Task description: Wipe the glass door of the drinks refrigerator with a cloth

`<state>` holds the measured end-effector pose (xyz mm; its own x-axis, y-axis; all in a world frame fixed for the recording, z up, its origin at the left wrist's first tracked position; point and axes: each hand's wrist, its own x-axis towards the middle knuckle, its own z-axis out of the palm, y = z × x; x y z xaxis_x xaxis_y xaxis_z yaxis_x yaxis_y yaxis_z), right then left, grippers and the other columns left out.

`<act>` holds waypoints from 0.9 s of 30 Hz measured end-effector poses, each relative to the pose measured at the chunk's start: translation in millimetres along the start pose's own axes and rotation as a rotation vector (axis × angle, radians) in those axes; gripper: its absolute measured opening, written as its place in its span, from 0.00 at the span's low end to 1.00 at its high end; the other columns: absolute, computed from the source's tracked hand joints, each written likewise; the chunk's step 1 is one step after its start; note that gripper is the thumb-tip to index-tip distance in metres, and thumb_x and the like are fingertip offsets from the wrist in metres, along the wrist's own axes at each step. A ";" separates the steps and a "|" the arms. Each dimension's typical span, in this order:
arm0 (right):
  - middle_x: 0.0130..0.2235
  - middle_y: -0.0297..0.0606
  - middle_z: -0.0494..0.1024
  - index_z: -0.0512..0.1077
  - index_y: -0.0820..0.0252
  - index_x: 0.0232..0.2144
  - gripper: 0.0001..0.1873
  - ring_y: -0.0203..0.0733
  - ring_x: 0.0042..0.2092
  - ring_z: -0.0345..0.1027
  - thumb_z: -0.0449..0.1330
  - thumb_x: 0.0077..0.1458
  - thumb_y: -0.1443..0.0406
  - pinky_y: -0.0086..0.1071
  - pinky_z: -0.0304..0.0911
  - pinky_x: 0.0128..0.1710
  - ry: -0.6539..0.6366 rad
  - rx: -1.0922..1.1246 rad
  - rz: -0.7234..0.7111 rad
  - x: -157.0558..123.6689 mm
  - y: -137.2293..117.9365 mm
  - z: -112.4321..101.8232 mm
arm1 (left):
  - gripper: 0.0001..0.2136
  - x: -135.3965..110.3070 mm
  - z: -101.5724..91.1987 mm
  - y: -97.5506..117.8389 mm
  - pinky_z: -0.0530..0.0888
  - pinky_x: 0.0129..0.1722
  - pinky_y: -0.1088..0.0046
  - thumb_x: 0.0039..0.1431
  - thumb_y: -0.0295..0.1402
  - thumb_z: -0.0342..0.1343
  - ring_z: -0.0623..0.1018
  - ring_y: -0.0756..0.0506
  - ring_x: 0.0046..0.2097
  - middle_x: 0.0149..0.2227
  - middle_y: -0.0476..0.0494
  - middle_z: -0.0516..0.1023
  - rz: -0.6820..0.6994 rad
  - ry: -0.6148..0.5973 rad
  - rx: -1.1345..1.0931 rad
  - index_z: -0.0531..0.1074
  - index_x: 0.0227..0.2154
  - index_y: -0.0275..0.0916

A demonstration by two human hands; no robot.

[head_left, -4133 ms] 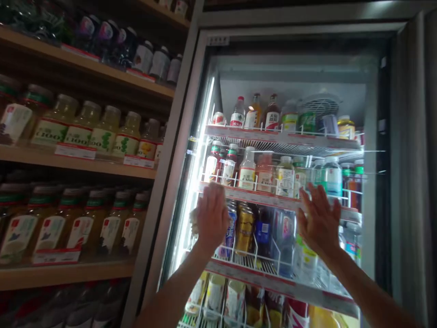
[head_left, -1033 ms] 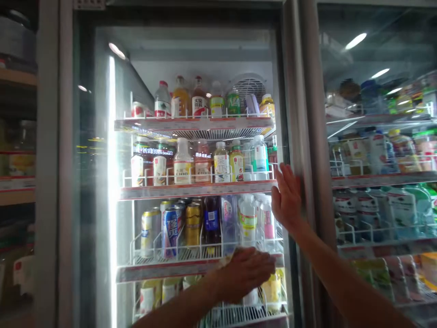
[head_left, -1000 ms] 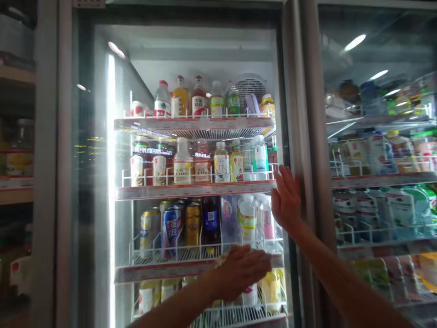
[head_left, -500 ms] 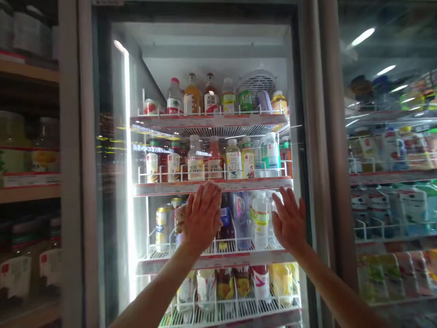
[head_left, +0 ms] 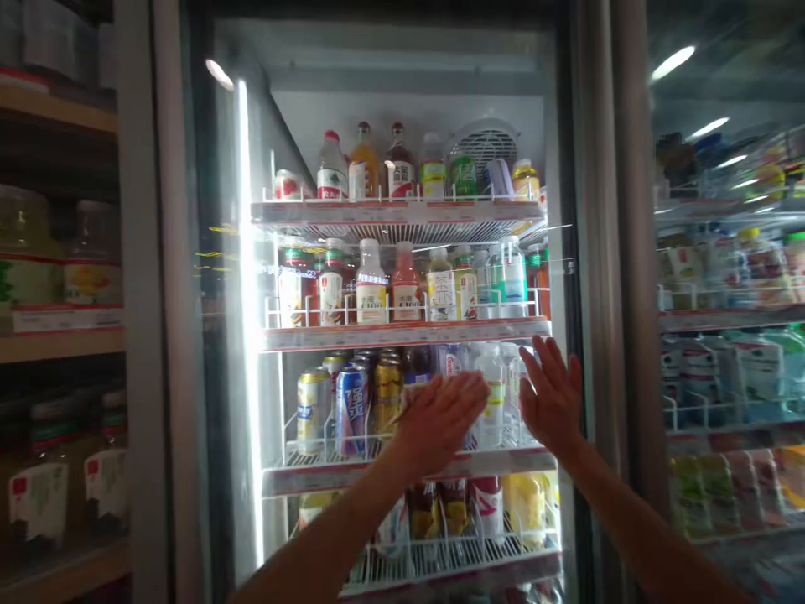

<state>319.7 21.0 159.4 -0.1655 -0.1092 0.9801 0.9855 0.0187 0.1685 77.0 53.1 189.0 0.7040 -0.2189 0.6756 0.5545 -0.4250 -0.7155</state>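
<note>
My left hand lies flat against the glass door of a lit drinks cooler, fingers pointing right. Beneath it is a pale cloth, mostly covered by the palm and fingers. My right hand rests near the door's right side with fingers spread, holding nothing. Behind the glass, a blue can and a gold can stand left of my left hand. A clear bottle with a yellow-green label shows between the hands.
A metal door frame runs upright right of my right hand. Beyond it is another glass-fronted cooler with bottled drinks. Wooden shelves with bottles stand at the left. Wire-fronted shelves fill the lit cooler.
My left hand has slid right and slightly down across the glass with the cloth, its fingers turning from upward to rightward. My right hand stays open near the right side. The view has shifted slightly.
</note>
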 end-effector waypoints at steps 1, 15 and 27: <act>0.64 0.44 0.60 0.51 0.52 0.64 0.32 0.47 0.66 0.50 0.50 0.58 0.66 0.50 0.43 0.64 -0.008 0.000 0.000 -0.1 0.2 -0.1 | 0.25 7.8 0.8 -3.9 0.45 0.68 0.59 0.62 0.33 0.46 0.45 0.45 0.69 0.66 0.50 0.54 0.021 -0.003 -0.002 0.55 0.63 0.42; 0.63 0.43 0.62 0.52 0.50 0.64 0.32 0.48 0.65 0.52 0.51 0.57 0.68 0.50 0.45 0.64 0.013 0.006 -0.005 -2.5 0.7 1.5 | 0.21 78.9 -9.4 -83.4 0.55 0.63 0.48 0.65 0.34 0.40 0.53 0.39 0.67 0.66 0.43 0.55 -0.477 0.109 0.031 0.60 0.60 0.43; 0.64 0.43 0.58 0.55 0.52 0.62 0.27 0.48 0.67 0.47 0.45 0.62 0.61 0.51 0.47 0.62 0.108 0.008 0.111 119.4 -0.6 26.1 | 0.24 137.7 -15.5 -102.6 0.53 0.65 0.52 0.65 0.33 0.39 0.49 0.40 0.68 0.68 0.44 0.50 -0.570 -0.003 0.053 0.54 0.63 0.41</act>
<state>298.4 33.9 279.1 -0.0507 -0.2118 0.9760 0.9971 0.0442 0.0614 110.2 53.0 358.2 0.2880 0.0350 0.9570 0.8687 -0.4301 -0.2457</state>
